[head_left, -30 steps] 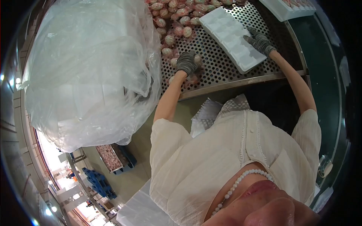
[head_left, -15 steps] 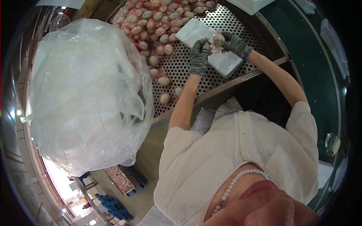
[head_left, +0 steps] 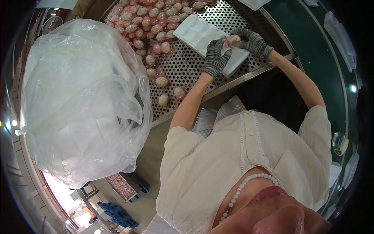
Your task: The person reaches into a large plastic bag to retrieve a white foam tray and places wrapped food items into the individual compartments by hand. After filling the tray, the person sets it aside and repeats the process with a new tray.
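Right hand [head_left: 255, 43] pinches a wrapped ball [head_left: 235, 38] over a white tray [head_left: 196, 33] slanting far-left to near-right across the perforated tabletop [head_left: 183, 70]; left hand [head_left: 216, 58], just left of the ball, seems curled, its grip unclear.

The right hand [head_left: 252, 42] grips a ball [head_left: 234, 38] above the tray [head_left: 194, 33] at one o'clock; the left hand [head_left: 216, 58] touches its wrap [head_left: 225, 43]; more balls [head_left: 154, 27] lie at eleven; a bag [head_left: 85, 101] bulges at nine.
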### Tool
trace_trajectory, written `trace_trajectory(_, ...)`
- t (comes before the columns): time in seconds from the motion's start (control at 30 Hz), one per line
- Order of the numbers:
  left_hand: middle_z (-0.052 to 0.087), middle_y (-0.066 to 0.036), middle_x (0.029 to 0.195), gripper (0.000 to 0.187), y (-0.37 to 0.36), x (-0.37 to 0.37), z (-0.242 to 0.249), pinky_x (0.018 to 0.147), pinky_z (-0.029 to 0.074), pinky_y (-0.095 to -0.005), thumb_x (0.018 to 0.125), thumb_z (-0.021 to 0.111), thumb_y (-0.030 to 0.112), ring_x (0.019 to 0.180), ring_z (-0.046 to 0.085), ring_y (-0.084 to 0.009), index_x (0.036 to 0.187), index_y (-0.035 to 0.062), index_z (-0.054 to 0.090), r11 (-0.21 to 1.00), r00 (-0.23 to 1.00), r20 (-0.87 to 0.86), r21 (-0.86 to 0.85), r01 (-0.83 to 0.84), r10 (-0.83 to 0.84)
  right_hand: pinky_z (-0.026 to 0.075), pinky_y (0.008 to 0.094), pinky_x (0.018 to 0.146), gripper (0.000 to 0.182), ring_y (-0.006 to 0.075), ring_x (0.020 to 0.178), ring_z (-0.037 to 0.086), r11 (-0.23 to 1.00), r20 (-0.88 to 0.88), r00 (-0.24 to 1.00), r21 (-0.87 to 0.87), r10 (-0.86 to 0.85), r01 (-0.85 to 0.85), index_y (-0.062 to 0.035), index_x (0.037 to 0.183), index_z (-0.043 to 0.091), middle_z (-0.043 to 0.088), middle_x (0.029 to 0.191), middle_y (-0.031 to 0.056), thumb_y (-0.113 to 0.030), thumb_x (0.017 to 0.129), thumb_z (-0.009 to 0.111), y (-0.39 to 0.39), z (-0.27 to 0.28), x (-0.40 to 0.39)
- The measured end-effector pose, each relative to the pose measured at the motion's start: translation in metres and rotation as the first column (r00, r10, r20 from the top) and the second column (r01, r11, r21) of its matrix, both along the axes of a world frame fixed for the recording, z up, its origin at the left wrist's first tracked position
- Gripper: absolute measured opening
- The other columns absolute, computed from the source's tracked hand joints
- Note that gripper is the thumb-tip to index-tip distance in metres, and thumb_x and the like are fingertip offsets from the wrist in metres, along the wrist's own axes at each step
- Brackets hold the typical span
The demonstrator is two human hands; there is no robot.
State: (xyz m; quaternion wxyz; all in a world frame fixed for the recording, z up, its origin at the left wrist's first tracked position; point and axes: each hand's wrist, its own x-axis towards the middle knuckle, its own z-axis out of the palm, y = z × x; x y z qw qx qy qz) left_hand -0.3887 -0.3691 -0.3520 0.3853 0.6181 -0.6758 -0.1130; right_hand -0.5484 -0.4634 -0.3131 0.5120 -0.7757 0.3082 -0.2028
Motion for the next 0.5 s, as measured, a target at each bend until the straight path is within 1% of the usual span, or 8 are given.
trace_trajectory(0.03, 0.046, -0.016, 0.094, 0.047, 0.003, -0.002, 0.006, 0.074, 0.041, -0.0318, 0.065, 0.062, 0.02, 0.087, 0.048, -0.024, 0.104, -0.0013, 0.044, 1.0, 1.0, -0.005, 0.0, 0.001, -0.001, 0.042, 0.0283, 0.078, 0.043, 0.016, 0.084, 0.053, 1.0, -0.033, 0.999, -0.004, -0.021, 0.021, -0.0059, 0.104, 0.049, 0.056, 0.092, 0.0084, -0.03, 0.07, 0.062, 0.002, 0.012, -0.004)
trace_trajectory(0.13, 0.038, -0.02, 0.106, 0.081, 0.016, -0.015, 0.011, 0.09, 0.025, -0.0412, 0.052, 0.064, 0.042, 0.101, 0.035, -0.0343, 0.112, -0.0014, 0.033, 0.991, 0.952, 0.304, 0.135, -0.011, -0.031, 0.042, 0.028, 0.077, 0.047, 0.016, 0.083, 0.053, 0.997, -0.19, 0.981, -0.067, -0.046, 0.034, -0.0049, 0.102, 0.05, 0.056, 0.09, 0.0088, -0.031, 0.066, 0.064, 0.0, 0.001, -0.012)
trace_trajectory(0.23, 0.039, -0.019, 0.107, 0.078, 0.018, -0.017, 0.012, 0.091, 0.024, -0.0407, 0.054, 0.063, 0.041, 0.103, 0.034, -0.0349, 0.112, -0.0015, 0.033, 0.975, 0.917, 0.397, 0.219, -0.046, -0.046, 0.044, 0.0292, 0.072, 0.045, 0.0186, 0.081, 0.054, 0.978, -0.182, 0.983, -0.199, 0.024, -0.06, -0.0055, 0.099, 0.051, 0.056, 0.088, 0.0124, -0.027, 0.062, 0.066, 0.008, -0.002, -0.005)
trace_trajectory(0.3, 0.038, -0.019, 0.109, 0.079, 0.017, -0.017, 0.016, 0.091, 0.025, -0.0411, 0.055, 0.063, 0.042, 0.105, 0.034, -0.0342, 0.113, -0.0019, 0.032, 0.975, 0.925, 0.378, 0.212, -0.057, -0.028, 0.044, 0.0301, 0.066, 0.036, 0.0223, 0.076, 0.055, 0.668, -0.505, 0.863, -0.652, -0.028, -0.36, -0.0068, 0.093, 0.054, 0.056, 0.086, 0.0139, -0.02, 0.062, 0.064, 0.02, 0.002, 0.014)
trace_trajectory(0.37, 0.036, -0.02, 0.113, 0.08, 0.016, -0.012, 0.029, 0.09, 0.027, -0.0415, 0.057, 0.061, 0.045, 0.105, 0.036, -0.0334, 0.115, -0.0023, 0.031, 0.907, 0.967, 0.206, 0.418, 0.05, -0.149, 0.044, 0.0307, 0.063, 0.029, 0.0248, 0.072, 0.054, 0.706, -0.541, 0.839, -0.618, -0.061, -0.347, -0.0074, 0.089, 0.055, 0.056, 0.081, 0.0126, -0.015, 0.062, 0.062, 0.019, 0.002, 0.022)
trace_trajectory(0.4, 0.036, -0.02, 0.113, 0.08, 0.018, -0.012, 0.027, 0.09, 0.027, -0.0415, 0.057, 0.061, 0.045, 0.105, 0.036, -0.0334, 0.115, -0.0023, 0.031, 0.908, 0.967, 0.205, 0.417, 0.052, -0.149, 0.044, 0.0312, 0.062, 0.027, 0.0252, 0.07, 0.054, 0.807, -0.518, 0.854, -0.49, 0.035, -0.33, -0.0071, 0.087, 0.055, 0.056, 0.077, 0.0123, -0.014, 0.062, 0.062, 0.012, 0.007, 0.021)
trace_trajectory(0.43, 0.034, -0.02, 0.116, 0.078, 0.021, -0.011, 0.022, 0.09, 0.027, -0.0407, 0.06, 0.059, 0.045, 0.106, 0.035, -0.0322, 0.117, 0.0004, 0.03, 0.926, 0.946, 0.297, 0.378, 0.009, -0.131, 0.044, 0.0316, 0.061, 0.025, 0.0256, 0.067, 0.054, 0.884, -0.478, 0.869, -0.344, 0.126, -0.317, -0.0067, 0.086, 0.055, 0.056, 0.073, 0.0119, -0.012, 0.063, 0.061, 0.007, 0.011, 0.019)
trace_trajectory(0.5, 0.033, -0.02, 0.118, 0.076, 0.025, -0.006, 0.015, 0.091, 0.027, -0.04, 0.063, 0.057, 0.046, 0.108, 0.035, -0.0309, 0.119, 0.0031, 0.03, 0.942, 0.916, 0.386, 0.335, -0.03, -0.108, 0.044, 0.0326, 0.059, 0.021, 0.0244, 0.064, 0.055, 0.83, -0.479, 0.874, -0.454, 0.08, -0.325, -0.0061, 0.082, 0.056, 0.056, 0.068, 0.0115, -0.01, 0.062, 0.061, 0.003, 0.013, 0.018)
